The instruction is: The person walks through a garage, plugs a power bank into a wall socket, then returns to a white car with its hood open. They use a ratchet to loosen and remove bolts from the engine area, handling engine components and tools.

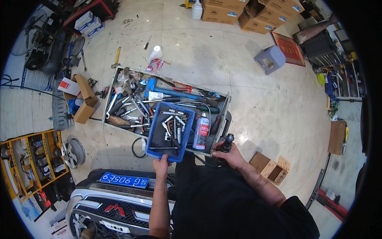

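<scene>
My left hand is closed on the near rim of a blue plastic bin, thumb over the edge. Sockets, extension bars and a ratchet handle lie loose inside it. The bin rests over the near side of a large metal tool tray. To the right, my right hand wraps around a black air ratchet, its round head pointing up and away from me. A dark hose runs from beside that hand toward my body. Just left of the ratchet, a spray can stands in the tray.
Wrenches, pliers and a blue bar fill the tray. A hammer and white bottle lie beyond. A car front is close at lower left. Open cardboard boxes flank me; a grey stool stands far right.
</scene>
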The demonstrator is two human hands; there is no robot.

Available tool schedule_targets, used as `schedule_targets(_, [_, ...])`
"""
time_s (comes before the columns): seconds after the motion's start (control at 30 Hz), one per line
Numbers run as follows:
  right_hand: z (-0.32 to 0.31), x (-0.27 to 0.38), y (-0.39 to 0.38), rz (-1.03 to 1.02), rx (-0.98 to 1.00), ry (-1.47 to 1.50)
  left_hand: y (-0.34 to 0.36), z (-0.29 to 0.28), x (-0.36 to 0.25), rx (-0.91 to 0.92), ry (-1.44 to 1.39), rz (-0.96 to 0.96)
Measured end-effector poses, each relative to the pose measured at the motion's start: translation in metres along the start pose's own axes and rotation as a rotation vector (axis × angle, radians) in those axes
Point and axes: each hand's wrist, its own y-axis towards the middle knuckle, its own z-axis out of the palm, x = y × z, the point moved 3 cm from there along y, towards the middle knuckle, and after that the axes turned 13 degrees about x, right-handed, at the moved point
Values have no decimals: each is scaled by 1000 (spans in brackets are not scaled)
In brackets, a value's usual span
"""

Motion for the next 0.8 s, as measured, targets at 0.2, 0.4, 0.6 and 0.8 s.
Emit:
schedule_targets(0.2, [-5, 0, -5, 0, -1, 3, 21, 21, -11, 68, 55, -8])
schedule_targets(0.4, [-8, -4, -7, -4, -2, -11, 35, 13, -38, 98, 115, -25])
schedule_targets(0.6, [-5, -5, -5, -5, 16, -5, 35, 5, -41, 90, 109, -38])
schedule_targets(0.8, [-6, -5, -9, -28, 2, -7, 1, -4, -80, -318, 1074, 100])
